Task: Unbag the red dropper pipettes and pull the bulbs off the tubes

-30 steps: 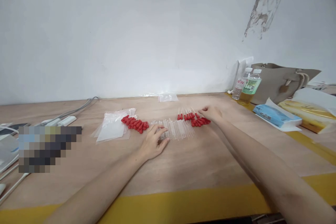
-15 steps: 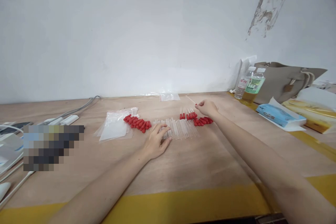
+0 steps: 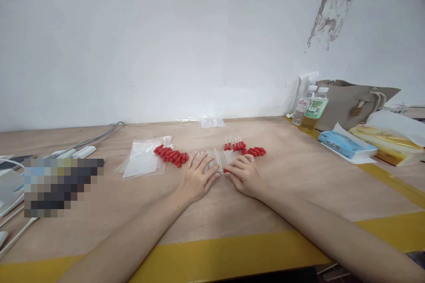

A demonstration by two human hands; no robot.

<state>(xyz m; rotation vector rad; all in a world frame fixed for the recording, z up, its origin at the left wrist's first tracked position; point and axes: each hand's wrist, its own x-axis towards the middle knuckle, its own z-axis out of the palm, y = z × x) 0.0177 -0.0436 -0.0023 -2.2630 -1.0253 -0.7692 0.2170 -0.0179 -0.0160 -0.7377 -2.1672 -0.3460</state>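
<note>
A bundle of clear glass dropper tubes [image 3: 214,162] lies side by side on the wooden table, between my hands. Over its left end rests my left hand [image 3: 196,179], palm down, fingers stretched and slightly spread. My right hand [image 3: 246,174] is at the bundle's right end, fingers bent together; a bit of a red rubber bulb [image 3: 226,170] shows at its fingertips. Red rubber bulbs lie in a left pile [image 3: 171,155] and a smaller right pile [image 3: 255,151]. Behind the tubes, several droppers with red bulbs [image 3: 234,145] lie in a row, tips pointing away.
Clear zip bags [image 3: 141,159] lie left of the bulbs, and another small bag [image 3: 212,122] is near the wall. At right stand two bottles [image 3: 314,108], a handbag [image 3: 345,106] and tissue packs [image 3: 347,143]. Cables [image 3: 99,135] and a blurred-out object [image 3: 63,185] are at left.
My right hand has come back toward me and left, from behind the right bulb pile to the glass tubes. The long thin tube it pinched no longer shows. My left hand stays put.
</note>
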